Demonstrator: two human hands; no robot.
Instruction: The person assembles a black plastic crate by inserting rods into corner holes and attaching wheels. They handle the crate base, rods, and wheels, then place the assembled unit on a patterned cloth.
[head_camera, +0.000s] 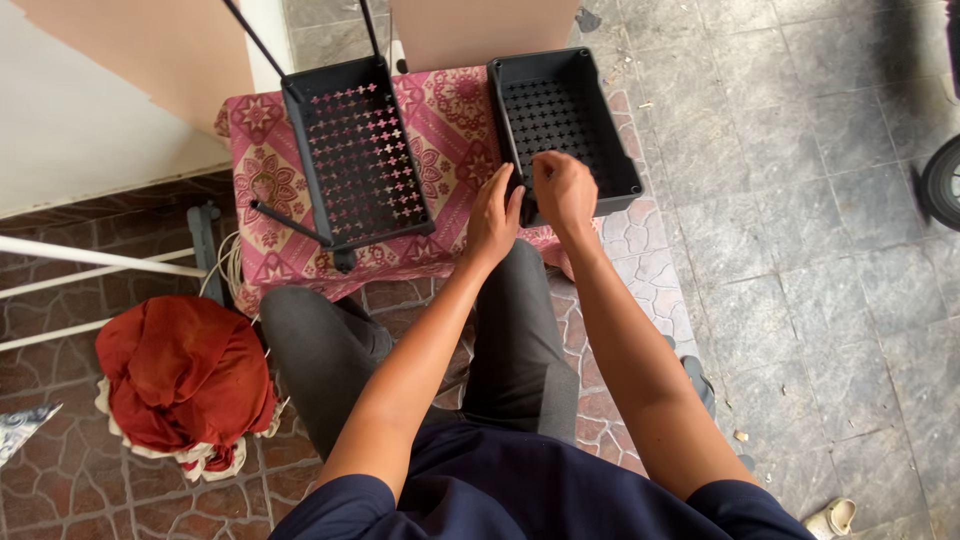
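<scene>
Both hands are on the right-hand black perforated tray (575, 95) — step in hand looks like gripping or fitting something at its near-left corner, at 12 o'clock from the torso.

Left hand (493, 215): fingers extended and close together, palm flat against the tray's left wall at the near corner. It presses rather than clasps; nothing is enclosed in it.

Right hand (563, 190): curled over the near rim, fingertips pinched down at the edge. Whether it has a small part between them — cannot tell, the knuckles hide it.

My read: the next move needs the left hand bracing the wall while the right works the rim, since the tray sits near the table edge and could slide.

Tray look: rectangular, matte black plastic, raised walls, floor punched with a grid of cross-shaped holes. It rests on a pink patterned cloth (455, 130), partly overhanging the cloth's right edge.

At 11 o'clock, just beside it, is 1 matching tray (355, 150) with thin black rods (290, 222) fitted at its corners. A red cloth bundle (185, 375) lies on the floor at 9 o'clock.
</scene>
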